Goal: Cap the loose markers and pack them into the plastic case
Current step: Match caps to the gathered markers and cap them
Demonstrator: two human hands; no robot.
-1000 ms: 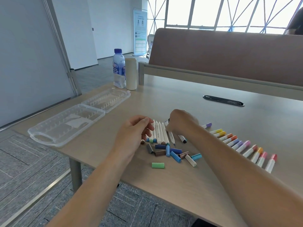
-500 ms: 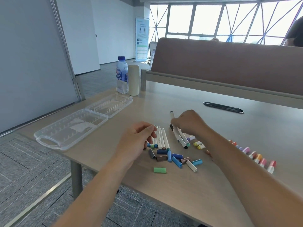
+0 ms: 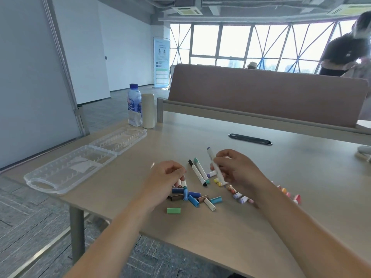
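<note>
Capping step. Right hand (image 3: 234, 169) grips blue-tipped marker (image 3: 214, 165), just right of cap pile (image 3: 192, 197). Left hand (image 3: 166, 177) curls over pile; contents cannot tell. Plastic case (image 3: 40, 183) open, well left of pile. Next: matching cap, pressed on squarely.

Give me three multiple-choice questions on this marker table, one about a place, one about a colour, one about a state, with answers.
1. Where is the case? A) at the table's left end B) at its right end C) on the floor
2. What colour is the lone cap nearest the table's near edge? A) red B) green C) black
3. The right hand is A) flat on the table B) gripping a marker C) inside the case

Answers: 1 A, it lies open at the left end. 2 B, it is pale green. 3 B, its fingers curl round the raised marker.
</note>
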